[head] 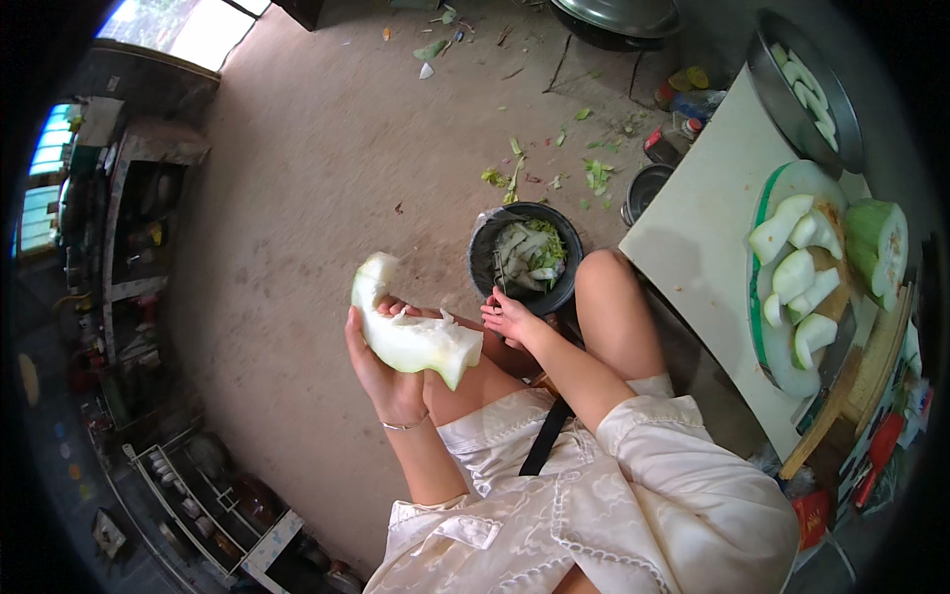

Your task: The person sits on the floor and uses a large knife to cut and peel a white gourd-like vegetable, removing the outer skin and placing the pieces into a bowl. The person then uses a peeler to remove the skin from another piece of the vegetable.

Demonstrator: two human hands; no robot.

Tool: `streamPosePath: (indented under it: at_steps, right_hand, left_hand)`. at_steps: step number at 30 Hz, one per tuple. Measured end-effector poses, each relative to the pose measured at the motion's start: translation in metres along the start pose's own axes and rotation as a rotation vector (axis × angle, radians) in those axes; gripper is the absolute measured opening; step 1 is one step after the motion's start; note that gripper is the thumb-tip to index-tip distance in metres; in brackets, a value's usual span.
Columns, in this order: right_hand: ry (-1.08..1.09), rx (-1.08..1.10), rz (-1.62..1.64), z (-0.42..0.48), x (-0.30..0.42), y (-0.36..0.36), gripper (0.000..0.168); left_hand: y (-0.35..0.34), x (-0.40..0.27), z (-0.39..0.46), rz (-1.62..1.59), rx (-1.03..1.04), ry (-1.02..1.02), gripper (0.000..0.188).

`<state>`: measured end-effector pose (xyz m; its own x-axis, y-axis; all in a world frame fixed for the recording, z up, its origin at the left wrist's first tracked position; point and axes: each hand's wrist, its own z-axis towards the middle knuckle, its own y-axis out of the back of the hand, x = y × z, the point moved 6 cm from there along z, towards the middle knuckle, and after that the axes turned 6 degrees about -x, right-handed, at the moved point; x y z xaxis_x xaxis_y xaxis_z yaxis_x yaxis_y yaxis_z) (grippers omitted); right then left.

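Curved and pale, a thick piece of winter melon [423, 338] rests in my left hand [386, 371], with the fingers wrapped around its rind side. Soft white strands of pith stick up from its inner edge. My right hand [508, 315] grips a thin metal tool [499, 271], probably a peeler, at the near rim of a dark bucket [571, 278]. Its handle is mostly hidden by my fingers. Inside the bucket lie pale peelings [523, 256] and yellow-green leaf scraps [551, 241].
On the white table [690, 200] to the right are a cutting board [764, 208] with several melon pieces [794, 275], a large melon chunk [879, 249] and a metal basin [764, 67] holding cut melon. Leaf scraps [597, 174] litter the floor. Shelves [141, 245] stand left.
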<state>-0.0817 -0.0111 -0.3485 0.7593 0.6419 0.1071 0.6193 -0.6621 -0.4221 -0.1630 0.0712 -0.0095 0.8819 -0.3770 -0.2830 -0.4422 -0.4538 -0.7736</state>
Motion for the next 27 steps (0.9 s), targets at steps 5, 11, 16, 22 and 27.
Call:
streamPosePath:
  at_steps: [5,11,16,22,27]
  right_hand:
    - [0.38,-0.041,-0.433,-0.084,0.057,-0.015,0.045]
    - [0.733,0.162,-0.314,-0.245,0.127,-0.044,0.045]
    - [1.08,-0.051,-0.218,-0.361,0.155,-0.014,0.042]
    - [1.228,-0.137,-0.186,-0.424,0.138,0.015,0.038]
    - [1.297,-0.218,-0.22,-0.45,0.131,0.036,0.038]
  left_hand:
    - [0.001,-0.007,-0.01,-0.048,0.063,0.002,0.029]
    - [0.006,-0.021,-0.036,-0.122,0.158,0.016,0.029]
    - [0.02,-0.035,-0.056,-0.183,0.163,-0.009,0.029]
    - [0.032,-0.035,-0.06,-0.16,0.222,0.041,0.028]
    - [0.026,-0.027,-0.066,-0.137,0.246,0.053,0.029]
